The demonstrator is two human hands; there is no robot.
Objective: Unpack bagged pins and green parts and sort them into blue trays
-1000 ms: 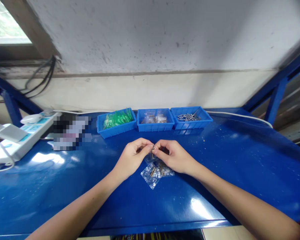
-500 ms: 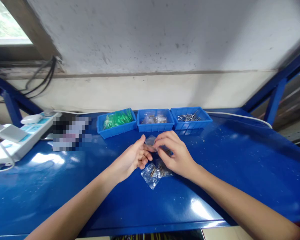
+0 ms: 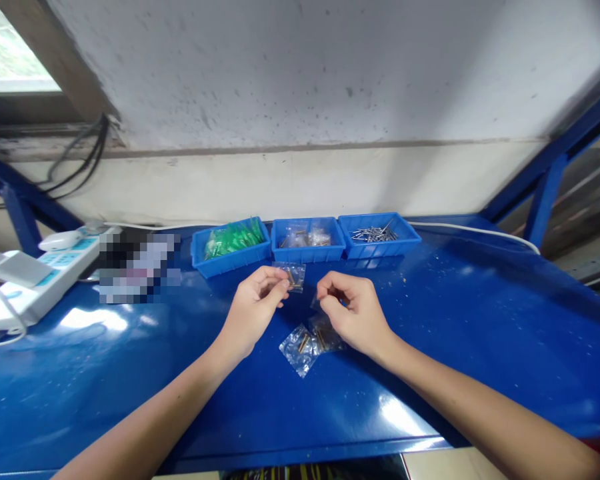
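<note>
My left hand (image 3: 260, 297) pinches a small clear plastic bag (image 3: 295, 277) by its left edge, between thumb and fingers; brass-coloured pins show inside. To its right, my right hand (image 3: 353, 307) is closed, thumb against forefinger. A sliver of clear plastic shows by those fingertips, but whether they grip it I cannot make out. Below the hands, two more clear bags lie side by side on the blue table (image 3: 240, 407): a left bag (image 3: 300, 350) with brass-coloured pins, and a right bag (image 3: 325, 333) partly under my right hand.
Three blue bins stand along the back: a left bin (image 3: 233, 262) with green packets, a middle bin (image 3: 310, 254) with clear bags, a right bin (image 3: 383, 249) with loose metal pins. A white power strip (image 3: 35, 280) and a blurred-out object (image 3: 137, 267) lie left. A white cable (image 3: 480, 231) runs behind.
My left hand has gone from open fingers to pinching the small bag, and has drawn it left, away from my right hand. My right hand stays nearly in place, fingers closed.
</note>
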